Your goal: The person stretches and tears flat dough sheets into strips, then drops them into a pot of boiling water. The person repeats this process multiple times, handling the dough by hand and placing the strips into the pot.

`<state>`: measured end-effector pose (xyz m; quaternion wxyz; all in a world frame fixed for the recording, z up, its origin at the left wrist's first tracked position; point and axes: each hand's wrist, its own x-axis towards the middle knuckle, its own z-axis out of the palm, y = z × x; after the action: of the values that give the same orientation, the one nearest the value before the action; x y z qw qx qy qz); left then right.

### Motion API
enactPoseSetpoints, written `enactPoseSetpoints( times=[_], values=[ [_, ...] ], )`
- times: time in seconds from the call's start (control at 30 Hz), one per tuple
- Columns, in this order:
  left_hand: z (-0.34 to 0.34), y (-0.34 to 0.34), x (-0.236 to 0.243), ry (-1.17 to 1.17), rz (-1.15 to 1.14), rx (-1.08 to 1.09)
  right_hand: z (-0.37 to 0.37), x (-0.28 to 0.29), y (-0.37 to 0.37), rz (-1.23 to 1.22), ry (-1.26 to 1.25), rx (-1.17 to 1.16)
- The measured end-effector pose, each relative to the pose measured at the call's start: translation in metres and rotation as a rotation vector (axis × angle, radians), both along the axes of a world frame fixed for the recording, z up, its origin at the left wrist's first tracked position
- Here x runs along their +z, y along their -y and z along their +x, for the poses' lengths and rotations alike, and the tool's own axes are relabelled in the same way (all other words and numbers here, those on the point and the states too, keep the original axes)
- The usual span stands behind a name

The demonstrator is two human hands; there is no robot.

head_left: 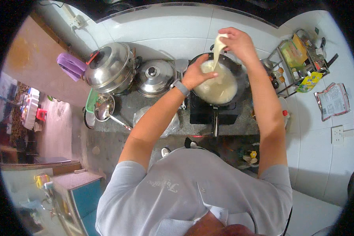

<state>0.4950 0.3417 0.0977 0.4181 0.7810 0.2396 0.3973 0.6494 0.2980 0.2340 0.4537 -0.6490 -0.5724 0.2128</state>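
A wok [240, 74] stands on a black stove [224, 117], with cloudy, whitish liquid [218, 91] and a few pale pieces in it. Above its far side my right hand [240, 45] pinches the upper end of a long, pale strip of dough [219, 49]. The strip hangs down toward the liquid. My left hand [198, 73], with a grey band on its wrist, is over the wok's left side, thumb and fingers spread apart. Its thumb tip is close to the strip's lower end; whether they touch I cannot tell.
Left of the wok are a lidded metal pan [155, 80] and a big lidded pot [110, 69] with a purple cloth [71, 67]. A ladle [116, 121] rests in a bowl [111, 104] near a clear plastic bag [171, 125]. At right, a wall rack [284, 59] holds bottles and packets.
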Motion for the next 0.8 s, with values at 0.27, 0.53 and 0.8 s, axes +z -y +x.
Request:
enactPoseSetpoints(
  times=[0.27,0.53,0.8],
  values=[
    [0.012,0.014,0.035,0.554,-0.724,-0.093,-0.060,0.008,0.002,0.208,0.531,-0.061],
    [-0.009,0.007,0.045,1.098,-1.259,-0.178,-0.070,-0.150,0.058,-0.409,-1.165,0.369],
    [-0.042,0.019,0.042,1.171,-1.182,-0.319,-0.115,-0.127,0.016,0.542,-1.795,0.166]
  ],
)
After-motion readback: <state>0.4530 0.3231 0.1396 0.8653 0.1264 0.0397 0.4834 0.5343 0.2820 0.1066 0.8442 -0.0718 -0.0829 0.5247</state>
